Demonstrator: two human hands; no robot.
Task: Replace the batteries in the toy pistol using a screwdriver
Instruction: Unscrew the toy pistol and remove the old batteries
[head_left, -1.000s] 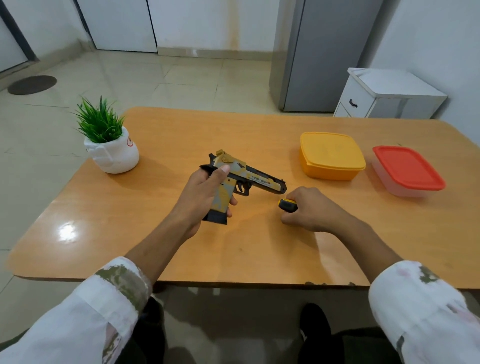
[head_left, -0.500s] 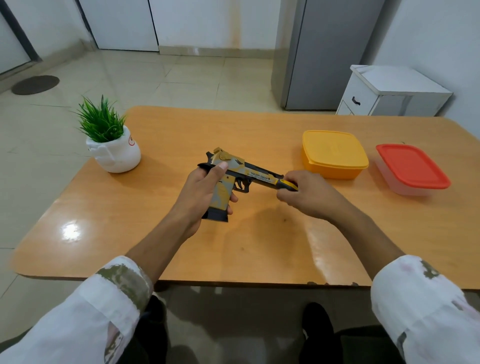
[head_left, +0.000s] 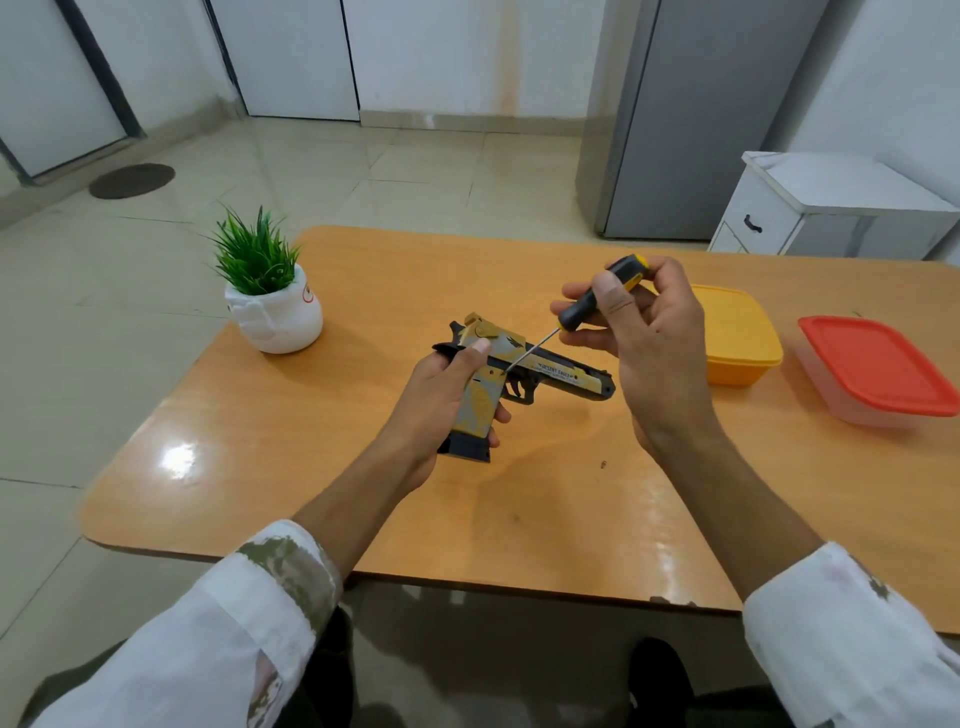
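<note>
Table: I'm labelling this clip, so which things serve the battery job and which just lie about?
In use: toy pistol in left hand; screwdriver in right hand.
Lying about: potted plant, yellow box, red-lidded box.

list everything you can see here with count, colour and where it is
table: 1, orange-brown, centre
toy pistol: 1, yellow and black, held at table centre
screwdriver: 1, black and yellow handle, tip at pistol's grip
potted plant: 1, green in white pot, table's far left
yellow box: 1, yellow, table's right
red-lidded box: 1, clear with red lid, right of yellow box
drawer unit: 1, white, far right
left hand: 1, grips pistol
right hand: 1, holds screwdriver handle
</note>
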